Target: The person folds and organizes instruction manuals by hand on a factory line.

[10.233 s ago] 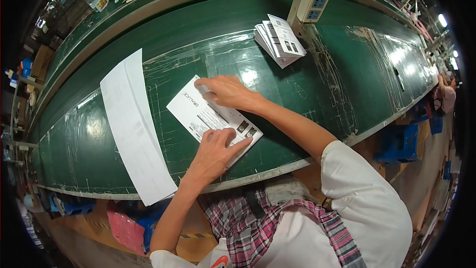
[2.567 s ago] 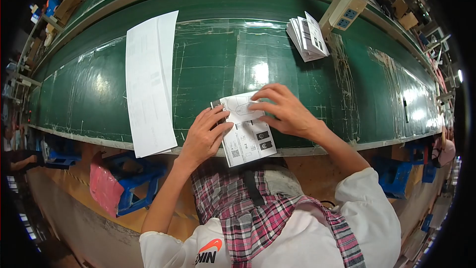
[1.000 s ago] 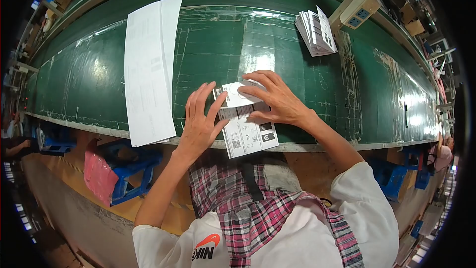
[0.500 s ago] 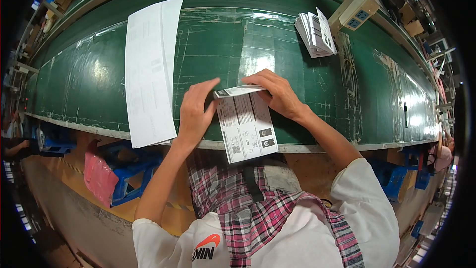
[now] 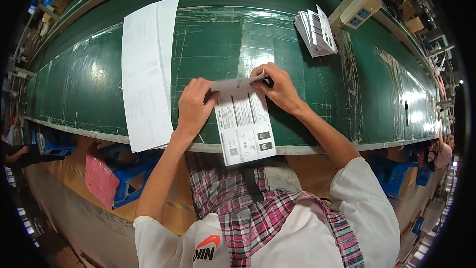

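Upper corners of white rectangular printed paper leaflet (image 5: 243, 141) partly hidden by left hand (image 5: 194, 106) and right hand (image 5: 280, 89); left fingers' contact unclear. Lettering on raised flap between hands blurred; fine print below them too small to read. Beyond right hand, stack of folded white paper leaflets (image 5: 312, 34): inner sheets mostly hidden, count indeterminate.
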Motion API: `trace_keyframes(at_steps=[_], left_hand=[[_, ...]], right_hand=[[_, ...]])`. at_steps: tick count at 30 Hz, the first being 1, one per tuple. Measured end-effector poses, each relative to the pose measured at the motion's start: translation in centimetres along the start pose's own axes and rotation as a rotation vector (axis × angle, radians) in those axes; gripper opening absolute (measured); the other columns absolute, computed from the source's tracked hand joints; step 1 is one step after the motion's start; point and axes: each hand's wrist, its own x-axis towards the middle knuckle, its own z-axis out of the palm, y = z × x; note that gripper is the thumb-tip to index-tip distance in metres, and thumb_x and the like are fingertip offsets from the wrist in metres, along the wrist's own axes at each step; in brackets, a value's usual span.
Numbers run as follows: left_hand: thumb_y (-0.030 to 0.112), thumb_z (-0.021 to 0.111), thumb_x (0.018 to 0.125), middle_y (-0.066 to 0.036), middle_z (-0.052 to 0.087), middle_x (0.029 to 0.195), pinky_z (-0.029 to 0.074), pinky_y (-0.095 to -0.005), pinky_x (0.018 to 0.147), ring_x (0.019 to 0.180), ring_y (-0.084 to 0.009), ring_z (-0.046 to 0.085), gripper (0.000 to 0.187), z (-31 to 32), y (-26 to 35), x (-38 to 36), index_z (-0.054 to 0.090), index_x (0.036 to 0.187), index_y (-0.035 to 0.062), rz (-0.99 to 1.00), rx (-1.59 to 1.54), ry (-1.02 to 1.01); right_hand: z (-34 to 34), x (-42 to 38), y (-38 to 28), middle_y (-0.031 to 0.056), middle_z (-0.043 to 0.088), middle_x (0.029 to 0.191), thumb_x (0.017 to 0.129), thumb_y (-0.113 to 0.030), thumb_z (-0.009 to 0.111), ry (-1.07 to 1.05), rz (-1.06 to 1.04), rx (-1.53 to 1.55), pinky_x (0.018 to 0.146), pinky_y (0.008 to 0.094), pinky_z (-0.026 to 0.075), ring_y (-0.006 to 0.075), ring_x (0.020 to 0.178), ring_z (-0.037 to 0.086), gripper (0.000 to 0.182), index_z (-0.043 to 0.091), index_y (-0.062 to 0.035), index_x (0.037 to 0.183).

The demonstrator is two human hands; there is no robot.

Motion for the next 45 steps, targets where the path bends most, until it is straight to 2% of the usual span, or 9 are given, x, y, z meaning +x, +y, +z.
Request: trace_keyframes(at_steps=[5, 9, 15, 18, 19, 23, 28, 37, 45], left_hand=[[-0.002, 0.07, 0.075, -0.008, 0.061, 0.089, 0.046, -0.0371, 0.076, 0.084, -0.0258, 0.059, 0.02, -0.7, 0.2, 0.0, 0.066, 0.094, 0.0039, 0.05, -0.095, -0.066], [-0.006, 0.068, 0.074, -0.002, 0.06, 0.091, 0.045, -0.0363, 0.076, 0.088, -0.0221, 0.06, 0.026, -1.1, 0.6, -0.2, 0.066, 0.095, 0.0093, 0.17, -0.01, -0.105], [-0.007, 0.067, 0.071, -0.006, 0.062, 0.105, 0.048, -0.0404, 0.088, 0.102, -0.0274, 0.06, 0.031, -1.6, 0.8, -0.8, 0.067, 0.098, 0.0078, 0.304, 0.066, -0.12], [-0.003, 0.068, 0.069, -0.01, 0.062, 0.114, 0.047, -0.0427, 0.098, 0.112, -0.0306, 0.059, 0.036, -2.0, 2.5, -2.2, 0.067, 0.104, 0.006, 0.305, 0.019, -0.091], [0.001, 0.071, 0.073, -0.012, 0.06, 0.125, 0.044, -0.0453, 0.106, 0.123, -0.0325, 0.056, 0.04, -2.1, 2.8, -3.0, 0.065, 0.112, 0.0056, 0.268, -0.017, -0.133], [0.017, 0.076, 0.081, -0.011, 0.055, 0.136, 0.039, -0.049, 0.112, 0.131, -0.0323, 0.05, 0.041, -2.0, 4.9, -4.8, 0.065, 0.119, 0.0073, 0.212, -0.033, -0.265], [0.021, 0.076, 0.082, -0.011, 0.058, 0.132, 0.041, -0.0483, 0.111, 0.13, -0.0305, 0.051, 0.038, -1.2, 4.2, -6.0, 0.067, 0.117, 0.0074, 0.263, 0.051, -0.275], [0.017, 0.078, 0.081, -0.01, 0.058, 0.133, 0.042, -0.048, 0.111, 0.131, -0.03, 0.051, 0.044, -0.9, 4.4, -6.4, 0.064, 0.121, 0.0053, 0.281, 0.044, -0.238], [0.02, 0.076, 0.082, -0.011, 0.056, 0.137, 0.038, -0.0473, 0.113, 0.134, -0.0302, 0.048, 0.051, -1.2, 4.7, -6.3, 0.061, 0.128, 0.0045, 0.262, 0.065, -0.238]], right_hand=[[-0.8, -0.5, -0.3, 0.0015, 0.065, 0.096, 0.076, 0.006, 0.071, -0.07, -0.281, -0.064, 0.081, 0.0344, 0.05, 0.0237, 0.095, 0.058, 0.023, 0.065, -0.0085, 0.093], [-1.2, -1.4, 0.1, 0.0001, 0.064, 0.1, 0.074, 0.008, 0.069, -0.102, -0.321, -0.148, 0.082, 0.0359, 0.051, 0.0245, 0.097, 0.058, 0.026, 0.065, -0.0105, 0.092], [-1.7, -2.2, -0.7, -0.0003, 0.064, 0.105, 0.07, 0.007, 0.068, -0.135, -0.46, -0.358, 0.085, 0.0363, 0.052, 0.0249, 0.099, 0.059, 0.032, 0.067, -0.0128, 0.095], [-1.7, -2.5, -0.6, 0.0005, 0.062, 0.107, 0.075, 0.004, 0.066, -0.158, -0.493, -0.406, 0.088, 0.0376, 0.052, 0.0251, 0.104, 0.059, 0.028, 0.065, -0.0125, 0.097], [-1.7, -2.5, -0.5, 0.0008, 0.061, 0.108, 0.076, 0.003, 0.065, -0.169, -0.5, -0.42, 0.09, 0.0381, 0.052, 0.0252, 0.106, 0.059, 0.026, 0.064, -0.0123, 0.097], [-1.6, -2.9, -0.6, 0.0012, 0.061, 0.108, 0.077, 0.001, 0.066, -0.174, -0.53, -0.41, 0.089, 0.0379, 0.053, 0.0254, 0.105, 0.059, 0.025, 0.064, -0.0113, 0.098], [-1.7, -3.3, -0.5, 0.0019, 0.061, 0.11, 0.077, 0.001, 0.066, -0.189, -0.532, -0.397, 0.089, 0.0374, 0.053, 0.0252, 0.106, 0.059, 0.025, 0.065, -0.011, 0.099], [-1.3, -4.7, -2.0, 0.0051, 0.061, 0.123, 0.081, -0.005, 0.063, -0.21, -0.591, -0.484, 0.105, 0.0384, 0.047, 0.0246, 0.12, 0.056, 0.037, 0.063, -0.0101, 0.118], [-0.8, -6.3, -1.1, 0.0052, 0.062, 0.13, 0.082, -0.004, 0.062, -0.253, -0.546, -0.362, 0.108, 0.0401, 0.045, 0.0237, 0.127, 0.055, 0.034, 0.066, -0.0076, 0.116]])
